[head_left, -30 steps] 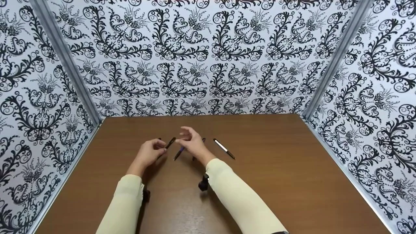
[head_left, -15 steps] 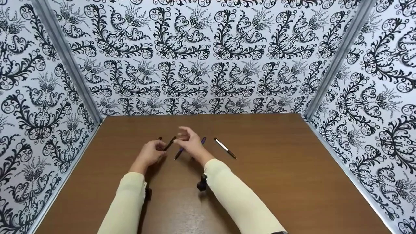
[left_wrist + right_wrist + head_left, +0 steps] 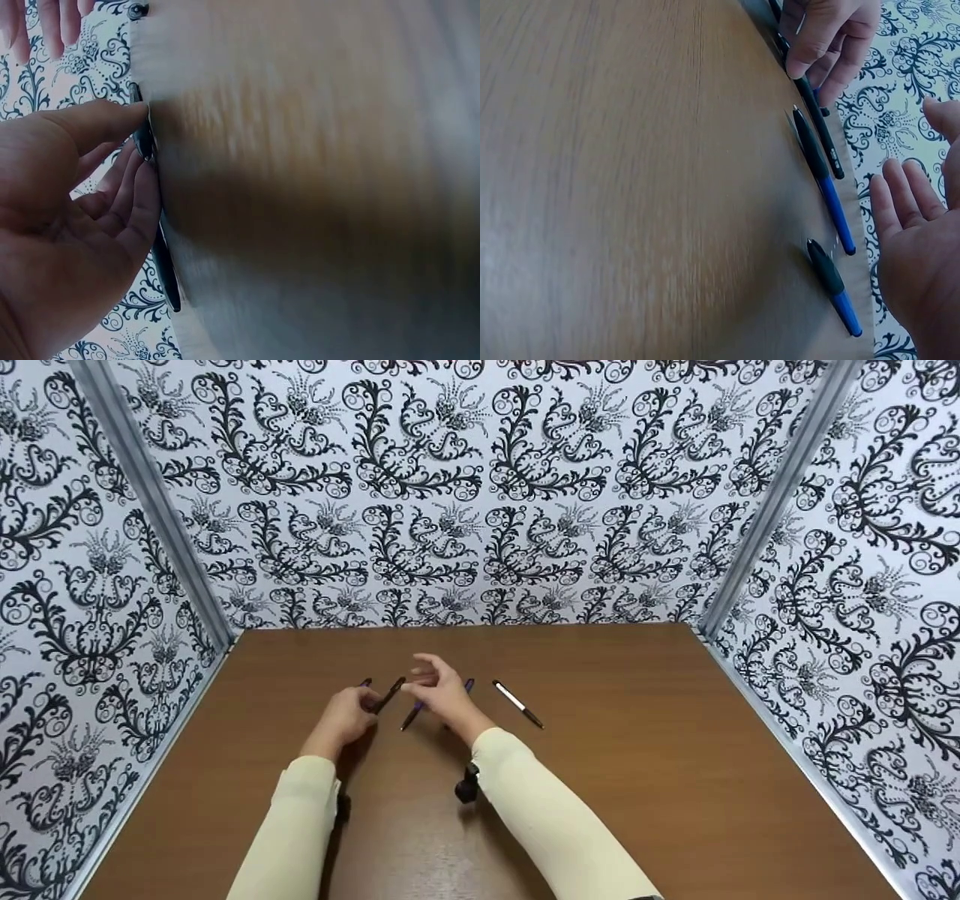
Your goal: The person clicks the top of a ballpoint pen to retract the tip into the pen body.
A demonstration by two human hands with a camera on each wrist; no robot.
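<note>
Black pen [image 3: 390, 694] slants across middle-left of worktop [image 3: 615, 780], pinched by left hand [image 3: 349, 715], thumb against it. Blue-ended pen [image 3: 366, 682] peeks out just beyond that hand, mostly hidden. Right hand [image 3: 442, 691]: grip released, fingers loosely extended, thumb tip close to far end of black pen, palm above slanting blue pen [image 3: 411, 715]. Right wrist view: second blue pen [image 3: 828, 273] near first. White-and-black pen [image 3: 516, 702] lies farther right. Cream sleeves [image 3: 289, 817] on both arms; scroll-patterned wall [image 3: 450, 510] behind.
</note>
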